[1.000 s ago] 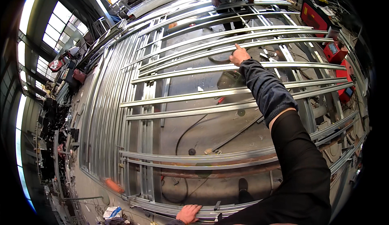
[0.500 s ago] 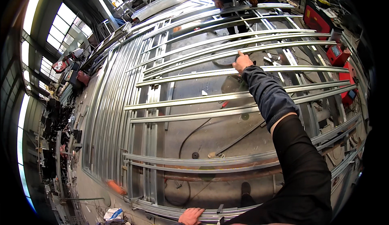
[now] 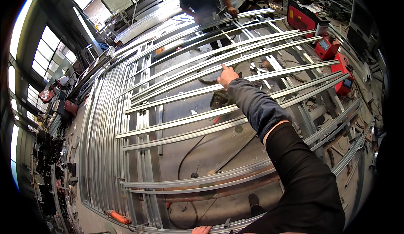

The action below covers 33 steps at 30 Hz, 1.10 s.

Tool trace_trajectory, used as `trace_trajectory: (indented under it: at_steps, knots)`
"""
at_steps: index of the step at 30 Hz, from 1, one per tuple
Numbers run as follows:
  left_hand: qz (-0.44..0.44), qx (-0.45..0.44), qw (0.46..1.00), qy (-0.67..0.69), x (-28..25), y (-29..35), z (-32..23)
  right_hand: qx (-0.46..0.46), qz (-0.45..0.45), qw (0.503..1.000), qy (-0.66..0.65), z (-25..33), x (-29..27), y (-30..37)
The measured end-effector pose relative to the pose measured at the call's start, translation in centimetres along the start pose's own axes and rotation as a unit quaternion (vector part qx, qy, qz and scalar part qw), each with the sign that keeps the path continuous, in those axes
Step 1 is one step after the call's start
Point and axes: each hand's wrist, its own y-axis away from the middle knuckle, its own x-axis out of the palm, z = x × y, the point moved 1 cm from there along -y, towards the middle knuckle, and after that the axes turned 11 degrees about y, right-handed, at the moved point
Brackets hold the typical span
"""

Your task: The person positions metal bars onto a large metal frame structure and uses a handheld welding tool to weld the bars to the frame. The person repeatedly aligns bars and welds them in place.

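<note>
Long silvery metal channels (image 3: pixel 168 127) lie across a frame of metal profiles in front of me. My right arm reaches far over them, and my right hand (image 3: pixel 227 77) is closed at one slender channel (image 3: pixel 269 53) near its middle. The index finger lies over the channel, with the thumb on its near side; the other fingers are curled and partly hidden. At the lower edge, my left hand (image 3: pixel 202 230) rests on the near rail (image 3: pixel 221 226), fingers lying flat; most of that hand is cut off by the picture's edge.
Across the frame stands another person (image 3: pixel 202 0), hands at the far channels. Red machines (image 3: pixel 343 72) stand at the right. Upright profiles (image 3: pixel 103 137) lie packed closely on the left. An orange tool (image 3: pixel 119 217) lies at the near left corner. Cables (image 3: pixel 182 162) run across the surface beneath.
The view has shifted, so the frame and both hands sit further left and the left hand lower in the picture. My right hand stays at the same channel.
</note>
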Motion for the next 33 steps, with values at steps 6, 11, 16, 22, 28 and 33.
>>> trace_trajectory:
  at_steps: [6,11,16,22,28,33]
  knots:
    - [-0.034,0.048,0.998,-0.006,1.1,0.5,1.1,-0.025,-0.050,0.998,-0.006,1.3,-4.9,1.0]
    - [-0.021,0.028,0.999,0.000,0.6,0.6,0.3,-0.041,-0.124,0.991,-0.002,2.5,-8.4,1.7]
    - [-0.007,-0.007,0.998,-0.067,5.7,-2.4,5.9,-0.038,-0.073,0.997,0.016,3.6,-10.5,1.5]
    - [-0.041,0.113,0.985,-0.125,1.8,0.1,3.4,-0.082,-0.070,0.994,0.000,5.0,-12.1,3.1]
    - [-0.050,0.092,0.984,-0.143,1.5,1.6,2.2,-0.170,-0.071,0.983,-0.008,8.1,-10.7,7.9]
    - [-0.051,0.085,0.985,-0.140,1.7,1.7,2.2,-0.260,-0.013,0.963,-0.066,9.8,-6.2,17.9]
